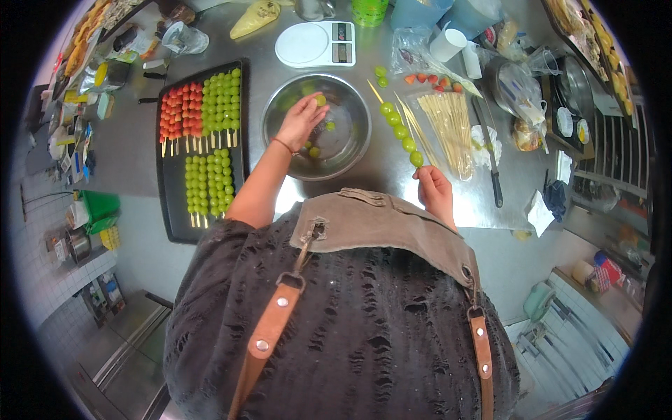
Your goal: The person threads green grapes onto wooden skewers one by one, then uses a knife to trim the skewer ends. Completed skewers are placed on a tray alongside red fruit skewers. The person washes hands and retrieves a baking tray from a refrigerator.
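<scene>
Upper centre of frame, over bowl [358, 154]: grape [320, 101] pinched by left fingers [306, 106], barely parted | right of centre: grape skewer [400, 132] gripped low by closed right fingers [425, 176] | grape judged light, slippery, bruisable, best taken by sides

Mounted on the wearer's head, at the left of a side-by-side pair, and aimed steeply down. Looks from close above the slashed black shirt [378, 315] and grey-brown apron bib [381, 224], large across the lower middle, and faces forward over the steel worktop [133, 154]. Takes in the left hand [301, 119] and right hand [435, 187] at reaching distance, smaller than the torso. Stretches through a wide fisheye to the kitchen scale [302, 45] at top and floor at both sides, bending straight edges toward a dark round rim.
</scene>
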The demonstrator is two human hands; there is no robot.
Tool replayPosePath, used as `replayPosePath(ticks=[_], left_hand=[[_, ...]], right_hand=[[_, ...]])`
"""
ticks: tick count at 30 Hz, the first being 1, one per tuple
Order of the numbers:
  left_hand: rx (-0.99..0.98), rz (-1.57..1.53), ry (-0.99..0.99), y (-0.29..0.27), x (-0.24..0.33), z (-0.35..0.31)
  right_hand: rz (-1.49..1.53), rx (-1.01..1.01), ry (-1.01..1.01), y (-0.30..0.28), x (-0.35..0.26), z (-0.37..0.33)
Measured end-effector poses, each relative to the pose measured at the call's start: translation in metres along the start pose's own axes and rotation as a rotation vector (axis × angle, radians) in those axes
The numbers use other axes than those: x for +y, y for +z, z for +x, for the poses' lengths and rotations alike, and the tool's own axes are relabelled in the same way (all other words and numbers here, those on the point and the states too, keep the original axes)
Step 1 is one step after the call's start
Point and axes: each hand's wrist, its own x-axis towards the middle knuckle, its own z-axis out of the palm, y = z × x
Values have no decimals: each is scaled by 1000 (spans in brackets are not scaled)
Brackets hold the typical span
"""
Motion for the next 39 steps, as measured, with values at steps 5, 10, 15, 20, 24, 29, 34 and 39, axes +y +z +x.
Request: replayPosePath(ticks=[5, 10, 15, 20, 24, 29, 34, 39], left_hand=[[-77, -597, 14, 10, 41, -44], [-162, -684, 76, 20, 63, -77], [-240, -712, 148, 29, 70, -104], [-208, -650, 215, 34, 70, -118], [-203, -614, 261, 37, 69, -125], [-172, -639, 286, 37, 69, -132], [-189, -636, 284, 37, 67, -135], [-170, -627, 297, 38, 66, -137]], right_hand=[[-150, -143, -10, 6, -13, -14], [-318, -263, -178, 10, -26, -35], [-384, -288, -219, 13, -27, -51], [-377, -292, -201, 13, -24, -63], [-375, -302, -253, 13, -22, -69], [-418, -259, -188, 13, -21, -74], [-404, -276, -238, 13, -19, -75], [-385, -286, -250, 14, -19, -77]])
